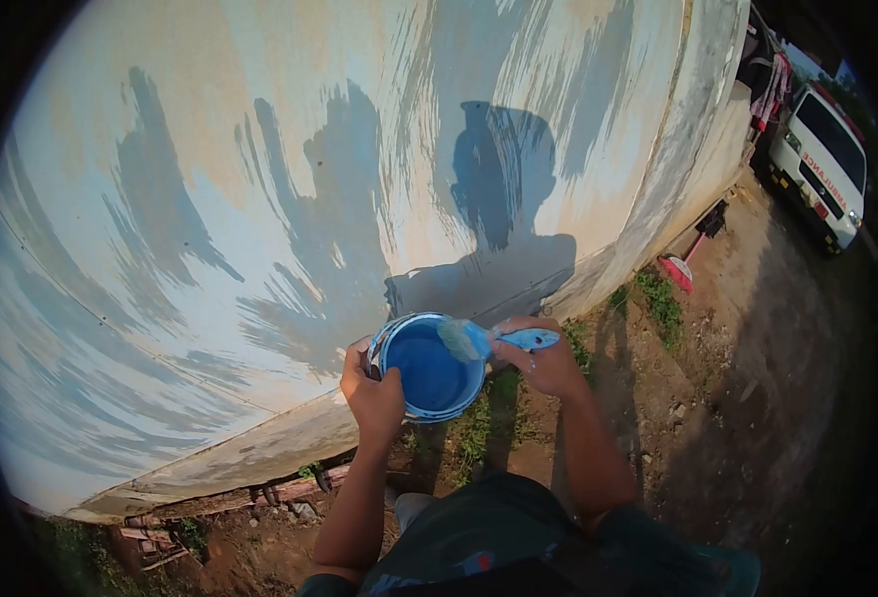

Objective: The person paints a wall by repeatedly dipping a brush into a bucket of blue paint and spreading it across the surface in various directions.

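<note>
In the head view, my left hand [374, 398] grips the left rim of a paint bucket [477, 393], thumb over the edge. Blue paint [427, 370] lies inside it. My right hand [546, 366] is closed round a paintbrush [530, 339] with a blue handle. Its pale, paint-smeared bristles hang over the bucket's right rim. Beyond the bucket stands a wall [309, 249] with broad grey-blue brush strokes over a pale, worn surface. The shadow of my head and shoulders falls on it.
A ledge runs along the wall's foot, with weeds [661, 306] and bare dirt [727, 398] below. A red broom [680, 271] leans by the wall's corner. An ambulance [823, 164] is parked at the upper right. Wood pieces [155, 537] lie at the lower left.
</note>
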### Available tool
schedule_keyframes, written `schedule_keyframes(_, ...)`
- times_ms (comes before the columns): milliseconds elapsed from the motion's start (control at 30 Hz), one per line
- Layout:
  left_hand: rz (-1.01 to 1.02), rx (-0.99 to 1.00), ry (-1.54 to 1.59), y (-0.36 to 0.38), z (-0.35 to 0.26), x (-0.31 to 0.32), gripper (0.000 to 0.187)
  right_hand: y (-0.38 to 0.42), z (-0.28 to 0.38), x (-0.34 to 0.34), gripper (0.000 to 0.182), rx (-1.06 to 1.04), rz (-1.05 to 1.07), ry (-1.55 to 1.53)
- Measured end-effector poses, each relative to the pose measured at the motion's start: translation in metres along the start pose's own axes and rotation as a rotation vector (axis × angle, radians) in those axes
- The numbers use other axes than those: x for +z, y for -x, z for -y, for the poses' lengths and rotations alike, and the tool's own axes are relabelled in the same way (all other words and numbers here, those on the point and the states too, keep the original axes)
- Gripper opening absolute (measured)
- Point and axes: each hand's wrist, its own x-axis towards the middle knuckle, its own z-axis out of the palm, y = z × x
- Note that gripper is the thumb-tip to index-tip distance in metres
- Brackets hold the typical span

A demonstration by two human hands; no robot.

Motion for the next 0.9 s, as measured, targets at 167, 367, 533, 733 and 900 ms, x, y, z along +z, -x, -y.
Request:
schedule_keyframes(167,0.003,0.026,0.017,0.002,-0.001,0.001,0.043,0.003,0.003,0.003,0.014,-0.139,0.067,0.11)
schedule_keyframes(367,0.023,0.045,-0.056,0.003,0.008,-0.004,0.042,0.011,-0.007,0.005,0.011,-0.055,-0.055,0.094)
schedule_keyframes(533,0.008,-0.006,-0.121,0.004,0.016,-0.003,0.043,0.016,-0.015,0.008,0.013,-0.065,-0.089,-0.139)
schedule_keyframes(733,0.036,0.01,-0.148,-0.001,0.025,-0.003,0.045,0.022,-0.027,0.01,0.014,-0.031,-0.141,-0.094)
schedule_keyframes(900,0.02,0.008,-0.075,0.001,0.02,-0.001,0.045,0.02,-0.019,0.01,0.015,-0.055,-0.101,-0.002)
